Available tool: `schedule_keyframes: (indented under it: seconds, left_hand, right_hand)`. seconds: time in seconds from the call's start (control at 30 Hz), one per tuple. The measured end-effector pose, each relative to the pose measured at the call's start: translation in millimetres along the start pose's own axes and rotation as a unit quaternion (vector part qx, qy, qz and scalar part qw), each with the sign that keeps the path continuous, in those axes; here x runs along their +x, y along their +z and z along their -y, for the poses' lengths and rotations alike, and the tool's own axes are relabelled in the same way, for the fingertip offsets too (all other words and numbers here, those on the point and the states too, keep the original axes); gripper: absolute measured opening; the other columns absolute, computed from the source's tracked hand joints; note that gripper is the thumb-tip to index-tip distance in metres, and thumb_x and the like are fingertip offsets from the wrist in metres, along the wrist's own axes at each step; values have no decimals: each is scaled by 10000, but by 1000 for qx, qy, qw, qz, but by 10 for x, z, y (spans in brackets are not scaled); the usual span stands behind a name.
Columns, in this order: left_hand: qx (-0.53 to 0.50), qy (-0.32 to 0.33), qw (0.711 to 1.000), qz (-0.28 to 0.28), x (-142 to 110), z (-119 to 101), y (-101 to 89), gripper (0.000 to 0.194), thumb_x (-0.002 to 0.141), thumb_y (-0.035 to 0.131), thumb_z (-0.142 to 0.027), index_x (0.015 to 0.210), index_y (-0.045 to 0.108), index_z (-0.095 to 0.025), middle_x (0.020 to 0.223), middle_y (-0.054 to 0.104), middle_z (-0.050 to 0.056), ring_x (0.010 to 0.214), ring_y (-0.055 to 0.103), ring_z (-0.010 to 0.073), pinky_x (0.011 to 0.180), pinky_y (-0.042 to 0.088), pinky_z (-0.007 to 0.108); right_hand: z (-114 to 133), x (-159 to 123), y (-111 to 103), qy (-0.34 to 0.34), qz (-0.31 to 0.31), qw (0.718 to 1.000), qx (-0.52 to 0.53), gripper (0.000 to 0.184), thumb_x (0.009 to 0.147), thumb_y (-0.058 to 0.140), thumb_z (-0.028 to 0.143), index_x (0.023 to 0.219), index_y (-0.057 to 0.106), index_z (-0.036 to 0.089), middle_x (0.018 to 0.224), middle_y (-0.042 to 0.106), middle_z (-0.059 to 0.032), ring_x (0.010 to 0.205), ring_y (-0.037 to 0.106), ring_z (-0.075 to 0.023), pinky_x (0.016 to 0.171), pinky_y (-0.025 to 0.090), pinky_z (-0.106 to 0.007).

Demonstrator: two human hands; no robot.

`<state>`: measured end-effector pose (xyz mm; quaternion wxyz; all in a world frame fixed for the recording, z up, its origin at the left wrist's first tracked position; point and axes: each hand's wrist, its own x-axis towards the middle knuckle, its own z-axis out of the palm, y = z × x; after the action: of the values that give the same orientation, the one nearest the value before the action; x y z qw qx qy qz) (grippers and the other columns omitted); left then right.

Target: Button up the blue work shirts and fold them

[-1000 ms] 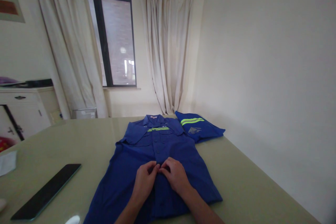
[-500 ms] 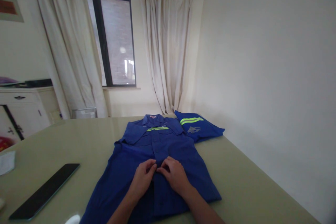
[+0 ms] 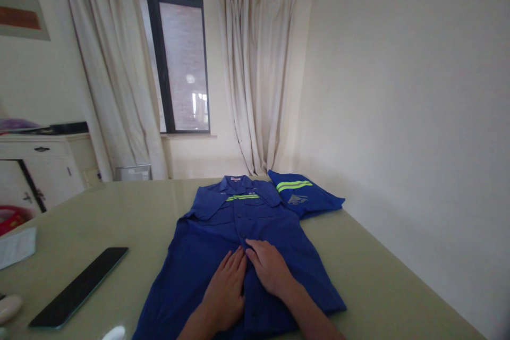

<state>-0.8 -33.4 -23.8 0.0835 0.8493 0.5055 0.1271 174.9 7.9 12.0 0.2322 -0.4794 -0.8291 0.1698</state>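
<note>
A blue work shirt (image 3: pixel 187 260) lies front up on the table, collar at the far end, its button placket running toward me. A yellow-green reflective band crosses its chest. Flat on the cloth just left of the placket rests my left hand (image 3: pixel 227 289), fingers stretched out. My right hand (image 3: pixel 271 270) lies on the placket beside it, fingers extended and thumb slightly apart. The fingertips of both hands nearly meet below a visible button. Beyond the shirt's right shoulder is a folded blue garment (image 3: pixel 314 201) with a similar band and a grey print.
On the greenish table (image 3: pixel 119 212) to the left lie a long dark flat object (image 3: pixel 82 287), a white paper (image 3: pixel 18 247) and a pale rounded object (image 3: pixel 10 308) at the edge. A plain wall (image 3: pixel 406 117) borders the right side; curtains (image 3: pixel 258 64) hang behind.
Both hands were pinching at the placket. Now the left fingers have straightened and flattened onto the shirt, and the right fingers have loosened. The view has shifted slightly.
</note>
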Motion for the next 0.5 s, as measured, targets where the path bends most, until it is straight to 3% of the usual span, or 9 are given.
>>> schedule_keyframes:
  seconds: [0.07,0.17,0.23,0.33,0.43,0.5]
  left_hand:
    - [3,6,1000,1,-62,-58,45,729,921,495,-406,1581,298,-167,1650,279,125,1520,272,303,1266,185,486]
    - [-2,23,1000,20,-199,-119,137,821,872,556,-375,1604,219,-215,1677,196,104,1526,237,341,1244,227,533]
    - [-11,16,998,52,-308,-129,157,795,862,552,-307,1595,254,-242,1668,237,99,1514,266,344,1228,268,534]
    - [-53,14,995,84,-434,-98,41,749,815,591,-253,1540,401,-252,1623,367,89,1479,343,323,1227,298,478]
    - [-170,-12,985,20,-376,-9,-181,603,836,519,-193,1436,537,-258,1521,522,56,1381,486,240,1193,364,376]
    - [-254,-112,960,-38,-185,79,-297,503,865,391,-116,1287,642,-221,1348,664,73,1186,644,194,1070,483,326]
  right_hand:
    - [30,42,-58,31,0,999,-42,394,1055,358,352,1340,604,235,1231,717,-92,1143,661,-248,969,484,-363]
    - [105,141,-127,63,29,989,-135,295,982,514,303,1246,637,255,1113,748,-99,1028,708,-279,838,515,-356]
    - [152,194,-119,64,51,981,-178,267,914,621,298,1175,657,257,1079,750,-102,989,714,-299,792,507,-353]
    - [164,208,-17,28,55,986,-155,173,900,642,307,1067,669,269,1045,748,-59,965,710,-262,771,478,-310]
    - [108,162,118,-12,14,994,-106,109,946,575,297,1018,653,271,1019,726,-17,930,696,-200,750,447,-260]
    - [66,135,177,-22,-6,995,-99,117,970,536,284,1008,646,266,1000,711,-11,907,685,-182,735,431,-249]
